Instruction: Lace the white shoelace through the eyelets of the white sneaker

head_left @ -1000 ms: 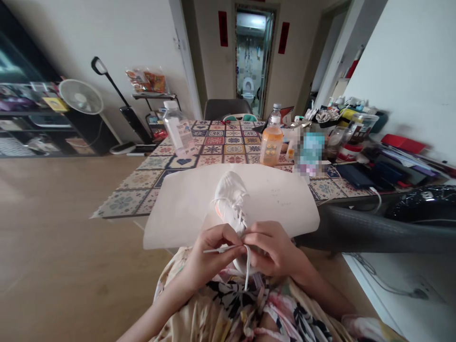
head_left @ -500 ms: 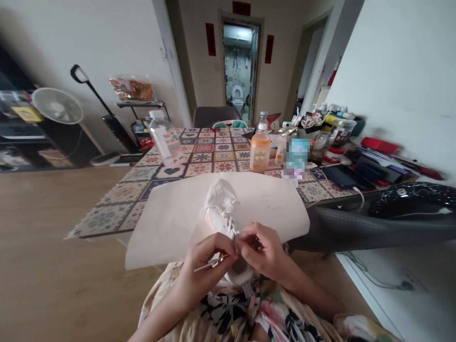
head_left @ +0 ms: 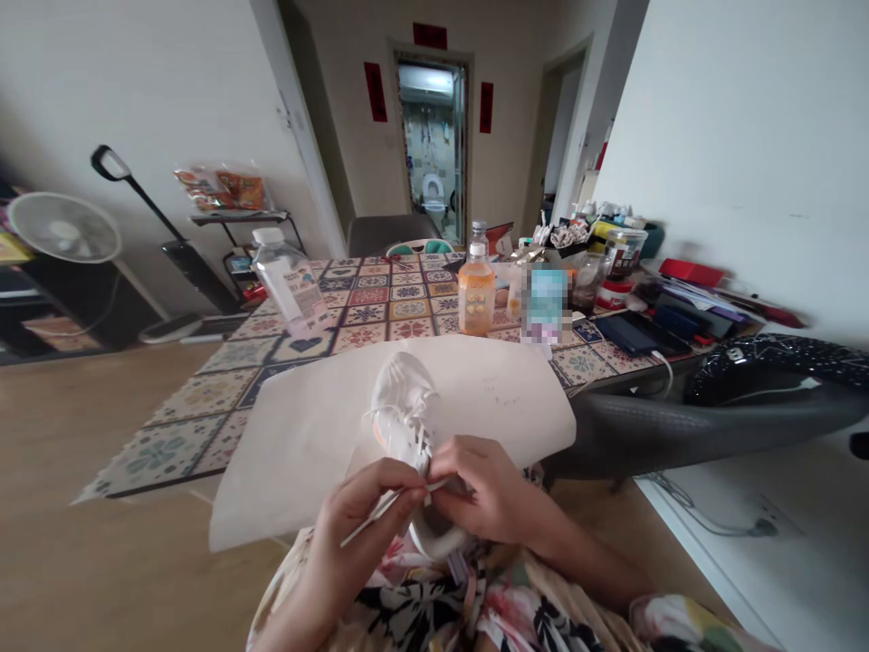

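A white sneaker (head_left: 402,391) lies on a large white sheet of paper (head_left: 285,444), toe pointing away from me and heel close to my lap. Over its tongue, my left hand (head_left: 370,507) pinches a white shoelace (head_left: 367,527), whose loose end sticks out below the thumb. My right hand (head_left: 479,484) is closed just beside it, with the lace stretched between both hands. Its fingertips are partly hidden behind the knuckles. Laces criss-cross the upper part of the shoe, and my hands cover some of the collar.
Beyond the paper, a patterned tablecloth (head_left: 367,312) carries a clear bottle (head_left: 291,288) on the left and an orange drink bottle (head_left: 476,294) in the middle. A tablet (head_left: 642,335) and assorted jars sit at the right. A dark grey chair (head_left: 665,430) stands beside me.
The view has turned slightly right, shifting everything leftward. My hands stay together at the shoe's opening, and the lace between them now shows more clearly.
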Available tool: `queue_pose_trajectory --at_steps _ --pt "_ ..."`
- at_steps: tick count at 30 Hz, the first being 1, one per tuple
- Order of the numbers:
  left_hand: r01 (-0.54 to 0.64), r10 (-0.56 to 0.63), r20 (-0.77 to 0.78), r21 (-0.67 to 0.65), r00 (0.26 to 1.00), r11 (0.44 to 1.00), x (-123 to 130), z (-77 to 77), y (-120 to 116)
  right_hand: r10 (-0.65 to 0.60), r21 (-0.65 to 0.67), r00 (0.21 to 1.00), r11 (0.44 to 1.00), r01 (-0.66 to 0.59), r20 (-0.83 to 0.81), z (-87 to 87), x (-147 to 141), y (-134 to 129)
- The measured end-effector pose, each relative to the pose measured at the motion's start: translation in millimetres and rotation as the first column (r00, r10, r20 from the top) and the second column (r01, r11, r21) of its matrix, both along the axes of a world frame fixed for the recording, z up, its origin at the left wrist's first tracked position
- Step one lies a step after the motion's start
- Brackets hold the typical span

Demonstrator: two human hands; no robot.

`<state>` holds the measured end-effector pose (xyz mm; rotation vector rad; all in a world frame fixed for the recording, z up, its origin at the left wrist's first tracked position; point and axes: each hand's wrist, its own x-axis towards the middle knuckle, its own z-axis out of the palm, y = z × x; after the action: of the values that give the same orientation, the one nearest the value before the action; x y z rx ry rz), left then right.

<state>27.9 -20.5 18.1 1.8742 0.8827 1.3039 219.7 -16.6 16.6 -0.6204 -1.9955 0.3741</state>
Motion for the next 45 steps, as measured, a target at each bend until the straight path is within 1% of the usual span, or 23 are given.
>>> queue_pose_trajectory --at_steps 5,7,9,11,13,15,17,19,20,22,23,24,25,26,27,29,32,34,36,38,41,43,45 --pt "-0.061 0.083 0.088 -0.228 0.993 0.972 1.6 0.9 3.4 0.006 0.198 0.999 0.980 -0.013 0.037 -0.5 -0.3 1.5" --pt "-0.057 0.090 0.103 -0.283 0.991 0.957 3.1 1.1 5.4 0.000 0.251 0.999 0.968 -0.011 0.042 -0.4 -0.3 2.1" --pt "-0.045 0.083 0.110 -0.312 0.990 0.949 4.0 1.0 6.6 0.004 0.264 0.999 0.964 -0.018 0.054 -0.1 0.1 1.5" --pt "-0.037 0.074 0.105 -0.320 0.992 0.947 3.3 0.3 7.1 0.025 0.223 0.999 0.974 -0.033 0.038 0.5 0.2 -0.2" --pt "-0.031 0.067 0.107 -0.305 0.992 0.952 0.4 -1.0 8.2 0.067 0.145 0.997 0.988 -0.059 -0.047 0.7 -0.6 -2.1" --pt "-0.024 0.064 0.133 -0.285 0.989 0.958 -4.0 -2.7 11.1 0.103 0.020 0.974 0.995 -0.101 -0.203 0.3 -2.2 -2.5" --pt "-0.010 0.077 0.225 -0.284 0.971 0.959 -8.6 -4.3 16.3 0.098 -0.110 0.901 0.981 -0.159 -0.422 -0.5 -3.6 0.0" --pt "0.033 0.104 0.410 -0.316 0.906 0.948 -12.4 -5.2 22.5 0.047 -0.225 0.764 0.943 -0.247 -0.644 -0.6 -3.3 5.2" --pt "0.073 0.119 0.524 -0.332 0.843 0.940 -14.0 -5.3 25.5 0.017 -0.265 0.686 0.915 -0.304 -0.728 -0.2 -2.1 8.6" --pt "0.196 0.132 0.727 -0.349 0.674 0.916 -17.8 -5.0 30.3 -0.030 -0.324 0.563 0.843 -0.430 -0.826 1.5 3.5 15.9" --pt "0.272 0.121 0.796 -0.340 0.594 0.900 -20.3 -4.7 32.0 -0.046 -0.349 0.532 0.801 -0.487 -0.846 2.5 7.7 19.5" --pt "0.345 0.100 0.838 -0.326 0.537 0.880 -23.5 -4.4 33.4 -0.055 -0.369 0.516 0.763 -0.530 -0.855 3.3 12.8 22.9" --pt "0.404 0.070 0.855 -0.314 0.514 0.859 -27.4 -4.3 34.5 -0.058 -0.386 0.514 0.734 -0.559 -0.856 3.7 18.5 26.2" --pt "0.443 0.033 0.851 -0.305 0.524 0.843 -32.0 -4.4 35.5 -0.060 -0.403 0.524 0.714 -0.572 -0.850 3.7 24.5 29.2" --pt "0.457 -0.012 0.831 -0.294 0.556 0.839 -37.1 -5.0 36.6 -0.057 -0.421 0.546 0.705 -0.571 -0.836 3.0 30.3 31.8" --pt "0.420 -0.070 0.753 -0.284 0.654 0.862 -47.4 -7.7 38.9 -0.027 -0.462 0.639 0.715 -0.525 -0.769 -0.3 40.1 35.9" --pt "0.337 -0.092 0.621 -0.290 0.779 0.896 -59.0 -15.4 40.9 0.045 -0.500 0.779 0.744 -0.444 -0.626 -7.9 46.2 37.5" --pt "0.315 -0.116 0.528 -0.303 0.841 0.899 -61.7 -20.8 40.3 0.082 -0.506 0.829 0.757 -0.413 -0.553 -11.4 45.0 35.4" --pt "0.288 -0.151 0.371 -0.347 0.916 0.893 -59.9 -23.5 38.8 0.114 -0.513 0.871 0.769 -0.381 -0.477 -11.1 42.1 31.9" --pt "0.211 -0.167 0.140 -0.412 0.976 0.886 -54.6 -22.6 37.0 0.134 -0.516 0.911 0.788 -0.336 -0.389 -7.0 39.4 28.2" --pt "0.068 -0.148 -0.162 -0.417 0.976 0.906 -44.1 -16.7 35.0 0.109 -0.466 0.983 0.869 -0.168 -0.150 0.4 36.5 24.3" --pt "-0.002 -0.102 -0.271 -0.359 0.957 0.933 -38.7 -13.2 34.4 0.059 -0.400 0.997 0.916 -0.038 0.040 2.7 35.6 22.6" --pt "-0.047 -0.055 -0.340 -0.283 0.939 0.958 -36.1 -12.0 34.4 0.012 -0.375 0.988 0.926 0.046 0.153 2.8 35.8 21.2"
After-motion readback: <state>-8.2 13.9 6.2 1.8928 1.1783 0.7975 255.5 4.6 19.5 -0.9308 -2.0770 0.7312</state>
